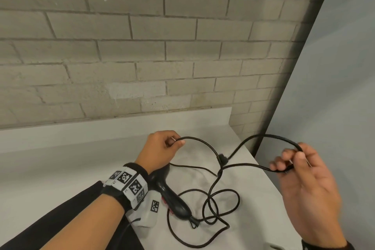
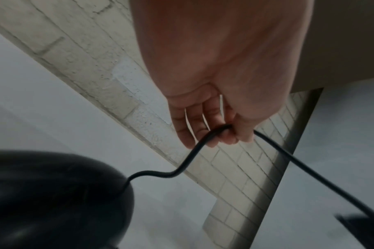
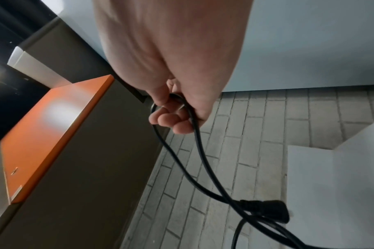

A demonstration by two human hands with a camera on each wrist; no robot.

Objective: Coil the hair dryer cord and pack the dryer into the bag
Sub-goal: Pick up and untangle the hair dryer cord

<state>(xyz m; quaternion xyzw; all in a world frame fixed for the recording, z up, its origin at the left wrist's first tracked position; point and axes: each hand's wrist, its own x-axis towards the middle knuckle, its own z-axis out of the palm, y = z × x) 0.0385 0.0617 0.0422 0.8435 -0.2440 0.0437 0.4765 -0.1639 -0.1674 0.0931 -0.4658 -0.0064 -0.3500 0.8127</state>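
A black hair dryer (image 1: 172,199) lies on the white counter (image 1: 60,168), partly under my left wrist; its round body (image 2: 54,198) fills the lower left of the left wrist view. Its black cord (image 1: 221,203) sprawls in loose loops to the right. My left hand (image 1: 164,148) pinches a stretch of cord (image 2: 203,144) above the counter. My right hand (image 1: 292,160), off the counter's right edge, grips a folded loop of cord (image 3: 182,107). The plug (image 1: 223,158) hangs between the two hands, also seen as the plug (image 3: 267,208). No bag is in view.
A brick wall (image 1: 142,46) backs the counter, with a low white upstand (image 1: 121,126). The counter's right edge (image 1: 263,172) drops off beside a grey panel (image 1: 334,87). An orange-topped box (image 3: 49,131) stands off to the side in the right wrist view.
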